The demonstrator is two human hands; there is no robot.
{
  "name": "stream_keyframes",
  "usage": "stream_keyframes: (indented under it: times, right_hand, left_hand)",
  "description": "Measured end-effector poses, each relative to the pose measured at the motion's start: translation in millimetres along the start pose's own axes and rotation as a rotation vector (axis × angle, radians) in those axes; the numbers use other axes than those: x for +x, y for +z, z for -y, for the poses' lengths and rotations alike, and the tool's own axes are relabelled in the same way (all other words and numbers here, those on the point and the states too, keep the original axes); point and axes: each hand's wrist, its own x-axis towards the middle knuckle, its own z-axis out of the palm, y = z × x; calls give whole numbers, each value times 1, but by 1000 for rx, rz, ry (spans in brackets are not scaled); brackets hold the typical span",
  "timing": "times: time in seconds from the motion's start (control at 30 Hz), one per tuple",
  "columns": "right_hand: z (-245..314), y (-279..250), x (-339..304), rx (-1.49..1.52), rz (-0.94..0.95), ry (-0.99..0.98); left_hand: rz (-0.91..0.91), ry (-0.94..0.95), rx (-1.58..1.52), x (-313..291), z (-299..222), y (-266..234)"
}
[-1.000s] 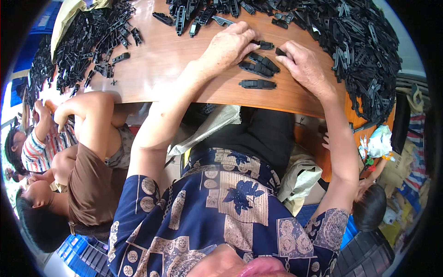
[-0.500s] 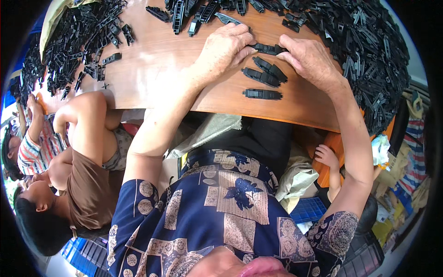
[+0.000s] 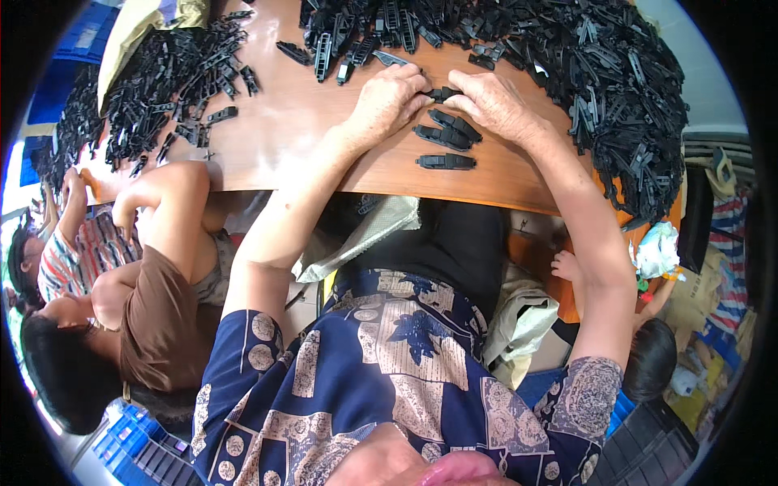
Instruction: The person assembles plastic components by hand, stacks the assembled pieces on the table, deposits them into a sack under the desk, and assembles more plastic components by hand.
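A small black plastic clip-like part (image 3: 442, 94) is pinched between the fingertips of both hands, low over the wooden table (image 3: 267, 121). My left hand (image 3: 392, 100) is closed on its left end, and my right hand (image 3: 493, 100) grips the right end. Fingers cover much of the part. Just beyond my left fingertips shows a slim dark-grey strip (image 3: 391, 58); whether that hand touches it I cannot tell. Nearer to me lie similar black parts: two side by side, one (image 3: 455, 125) partly against the other (image 3: 440, 136), and a single one (image 3: 445, 162) closer to the edge.
Heaps of loose black parts cover the far side (image 3: 421, 20), the right (image 3: 632, 121) and the left (image 3: 154, 97) of the table. A tan sack (image 3: 130, 49) sits at the far left. Two people sit at left, one in a brown shirt (image 3: 166, 324). A small hand (image 3: 565, 265) shows at right below the table.
Both hands, still on the part, have come closer together, and less of it shows. The whole view has shifted slightly. A white bundle at right is seen more fully.
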Motion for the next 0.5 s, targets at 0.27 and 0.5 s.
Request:
stream_keyframes:
  times: [0.27, 0.5]
  right_hand:
    - [-40, -5, -11, -330, -253, 220]
    - [-48, 14, -1, -534, -197, 168]
  left_hand:
    - [-112, -13, 343, 3, 5, -34]
    - [79, 185, 528, 28, 23, -24]
